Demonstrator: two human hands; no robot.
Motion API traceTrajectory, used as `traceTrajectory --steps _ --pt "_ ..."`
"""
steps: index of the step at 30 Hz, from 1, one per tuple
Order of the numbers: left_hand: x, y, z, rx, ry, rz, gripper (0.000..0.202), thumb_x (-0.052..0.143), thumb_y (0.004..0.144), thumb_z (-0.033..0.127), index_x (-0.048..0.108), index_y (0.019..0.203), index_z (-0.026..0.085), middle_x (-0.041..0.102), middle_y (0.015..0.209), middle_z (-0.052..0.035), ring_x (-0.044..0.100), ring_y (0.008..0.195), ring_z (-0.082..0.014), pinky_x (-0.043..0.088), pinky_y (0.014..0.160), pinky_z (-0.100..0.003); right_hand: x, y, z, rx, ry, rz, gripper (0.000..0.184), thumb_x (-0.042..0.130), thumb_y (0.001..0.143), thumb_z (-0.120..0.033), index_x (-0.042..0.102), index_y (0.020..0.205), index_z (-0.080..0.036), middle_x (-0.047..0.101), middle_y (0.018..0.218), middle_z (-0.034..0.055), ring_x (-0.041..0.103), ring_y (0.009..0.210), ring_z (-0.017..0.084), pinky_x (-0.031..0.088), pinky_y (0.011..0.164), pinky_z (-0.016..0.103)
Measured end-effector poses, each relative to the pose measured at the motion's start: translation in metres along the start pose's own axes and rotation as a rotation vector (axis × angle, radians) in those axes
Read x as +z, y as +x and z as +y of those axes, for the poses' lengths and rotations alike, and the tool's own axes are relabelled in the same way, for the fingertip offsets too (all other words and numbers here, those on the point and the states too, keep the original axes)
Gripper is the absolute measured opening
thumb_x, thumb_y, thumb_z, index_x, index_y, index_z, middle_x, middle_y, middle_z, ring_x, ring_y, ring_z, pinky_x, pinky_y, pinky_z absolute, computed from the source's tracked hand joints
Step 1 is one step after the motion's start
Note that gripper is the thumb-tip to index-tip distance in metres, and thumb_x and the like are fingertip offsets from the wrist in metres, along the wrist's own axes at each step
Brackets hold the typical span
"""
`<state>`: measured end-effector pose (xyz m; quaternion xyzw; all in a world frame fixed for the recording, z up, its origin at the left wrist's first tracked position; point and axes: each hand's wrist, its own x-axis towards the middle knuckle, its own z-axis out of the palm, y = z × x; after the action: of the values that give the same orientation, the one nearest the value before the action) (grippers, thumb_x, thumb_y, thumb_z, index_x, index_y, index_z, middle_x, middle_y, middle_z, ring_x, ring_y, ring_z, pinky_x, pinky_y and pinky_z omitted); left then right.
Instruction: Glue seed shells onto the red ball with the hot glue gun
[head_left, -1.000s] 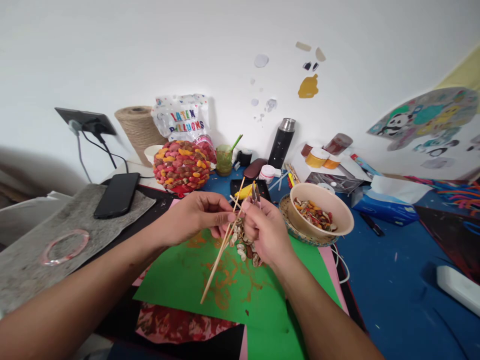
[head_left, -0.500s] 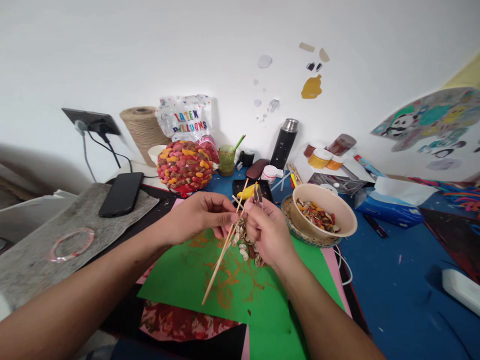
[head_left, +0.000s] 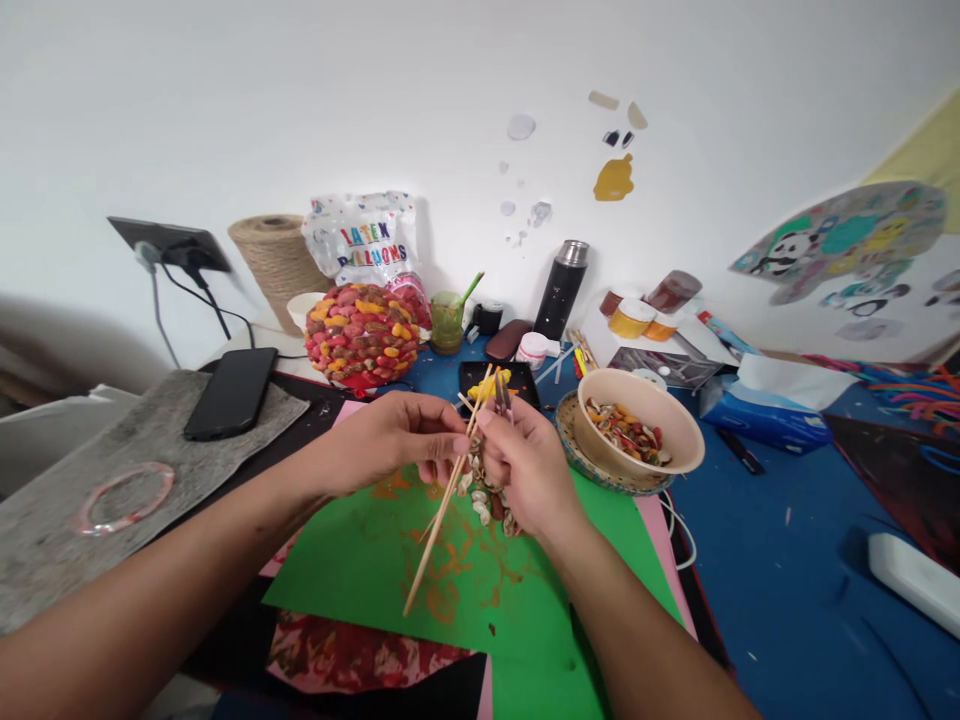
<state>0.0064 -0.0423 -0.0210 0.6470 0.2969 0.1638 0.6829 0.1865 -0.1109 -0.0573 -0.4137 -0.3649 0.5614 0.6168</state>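
Note:
My left hand (head_left: 390,440) pinches thin wooden skewers (head_left: 439,530) that slant down over a green paper sheet (head_left: 420,570). Against it, my right hand (head_left: 529,465) is closed around a cluster of pale shells (head_left: 484,495) stuck to the skewers, with a small dark piece held between its fingertips. Both hands hover above the green sheet, fingers touching at the skewers. A beige bowl (head_left: 679,425) of coloured shells sits just right of my right hand.
A shell-covered ball (head_left: 362,335), black phone (head_left: 231,392), twine roll (head_left: 276,255), balloon bag (head_left: 367,240), green cup (head_left: 448,320), black flask (head_left: 561,290), paint jars (head_left: 634,315) and tissue box (head_left: 765,410) crowd the blue table. A grey mat (head_left: 67,510) lies left.
The hands stay together on the skewers, shifting only slightly; the view has moved a little.

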Motion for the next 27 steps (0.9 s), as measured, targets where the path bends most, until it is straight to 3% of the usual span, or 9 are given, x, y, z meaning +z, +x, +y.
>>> traceTrajectory --steps 5,8,17,22,27 --pt "-0.0009 -0.0008 -0.0020 -0.010 0.000 -0.053 0.038 0.089 0.087 0.051 0.081 0.098 0.016 0.077 0.082 -0.0041 0.069 0.067 -0.0148 0.056 0.064 -0.024 -0.0003 -0.0008 0.0023 0.031 -0.006 -0.028 0.040 0.088 0.081 -0.053 0.061 0.086 -0.023 0.034 0.052 -0.0158 0.020 0.041 0.005 0.014 0.039 0.019" --pt "-0.0019 -0.0010 -0.0012 -0.002 -0.011 -0.036 0.039 0.092 0.084 0.051 0.079 0.092 0.016 0.075 0.078 -0.0028 0.068 0.064 -0.0139 0.055 0.062 -0.023 -0.0013 -0.0001 0.0034 0.045 0.013 -0.032 0.042 0.088 0.082 -0.055 0.062 0.089 -0.023 0.033 0.052 -0.0160 0.019 0.042 0.005 0.014 0.040 0.019" --pt "-0.0077 0.0019 0.0001 0.230 -0.241 0.348 0.040 0.101 0.075 0.043 0.072 0.077 0.017 0.070 0.063 0.0005 0.062 0.054 -0.0104 0.051 0.055 -0.021 -0.0021 -0.0001 0.0048 0.041 0.021 -0.092 0.044 0.086 0.085 -0.061 0.070 0.094 -0.020 0.033 0.054 -0.0149 0.017 0.044 0.006 0.013 0.042 0.021" --pt "-0.0060 0.0010 0.0030 0.286 -0.235 0.430 0.043 0.103 0.074 0.045 0.070 0.076 0.017 0.071 0.063 0.0013 0.060 0.054 -0.0096 0.049 0.054 -0.020 -0.0007 -0.0023 0.0068 0.057 -0.012 -0.194 0.045 0.084 0.088 -0.063 0.071 0.097 -0.021 0.035 0.054 -0.0145 0.017 0.044 0.006 0.014 0.042 0.022" --pt "-0.0045 0.0014 0.0034 0.307 -0.254 0.469 0.043 0.104 0.073 0.046 0.071 0.077 0.018 0.069 0.060 0.0020 0.059 0.053 -0.0101 0.047 0.052 -0.020 0.0016 -0.0052 0.0053 0.044 -0.100 -0.185 0.045 0.085 0.087 -0.064 0.068 0.092 -0.022 0.047 0.059 -0.0112 0.028 0.043 0.006 0.018 0.041 0.022"
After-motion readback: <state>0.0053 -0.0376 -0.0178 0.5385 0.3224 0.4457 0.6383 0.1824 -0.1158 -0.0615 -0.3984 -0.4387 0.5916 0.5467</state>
